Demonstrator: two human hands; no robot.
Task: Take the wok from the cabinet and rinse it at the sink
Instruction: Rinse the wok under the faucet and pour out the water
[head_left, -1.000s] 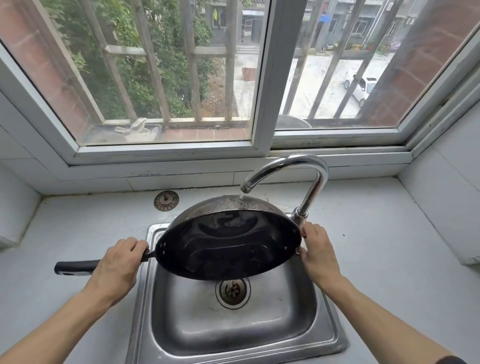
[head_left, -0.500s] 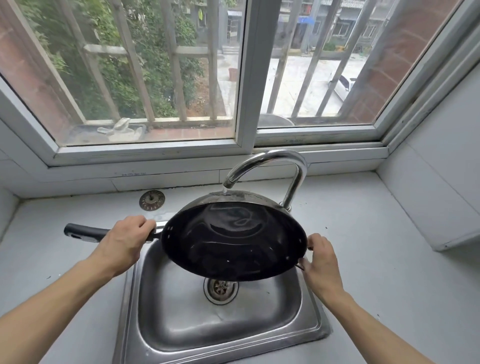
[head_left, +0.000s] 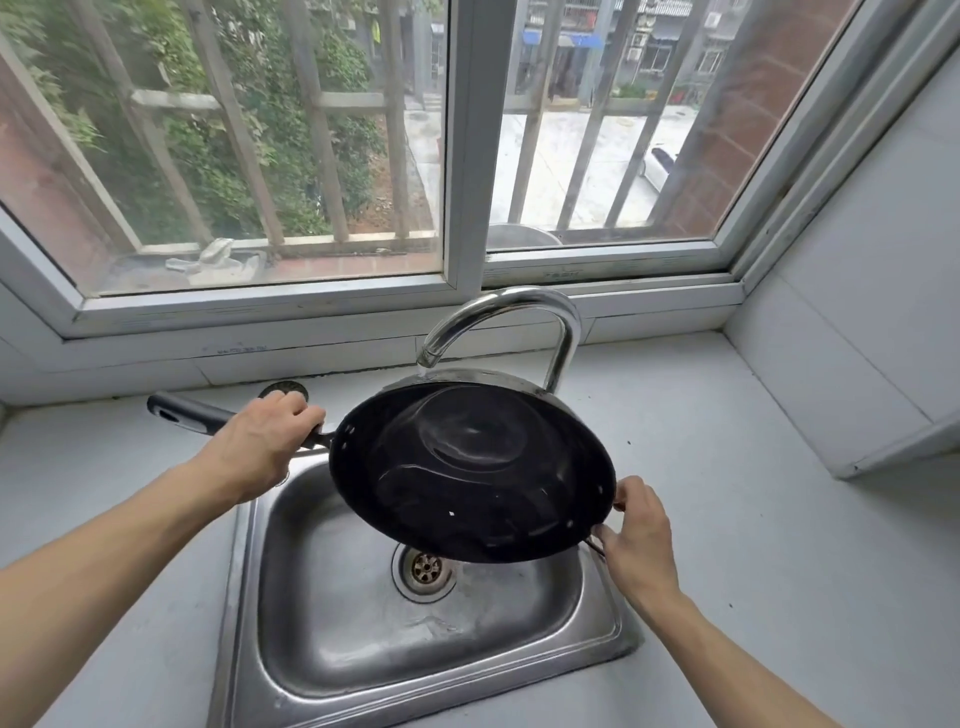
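Stage: the wok (head_left: 470, 470) is already out of the cabinet and is being held over the sink (head_left: 332, 618), so the fetching part looks done and the rinsing is under way.
Water: a thin stream is running from the tap (head_left: 501, 317) onto the wok's raised back edge; where it goes from there is hidden behind the wok.
Left to do: by my judgement, turning the dark inside under the stream, tipping the water out and shutting off the tap.
Where the wok is: it is hanging in the air above the basin, clear of the bench (head_left: 727, 493), just under the spout and above the drain (head_left: 426, 569).
Left hand (head_left: 262, 447): it is gripping the black handle (head_left: 189, 415) close to the bowl, fingers wrapped round it.
Right hand (head_left: 636, 535): it is pinching the thin wire loop at the wok's opposite rim between fingers and thumb.
Long axis: it is running from the handle tip at the far left, across the bowl, down to the loop at the near right.
Which way it points: the handle is pointing left and slightly away; the wok is tilting steeply, its open inside facing the person and its outer bottom facing the window (head_left: 462, 156).
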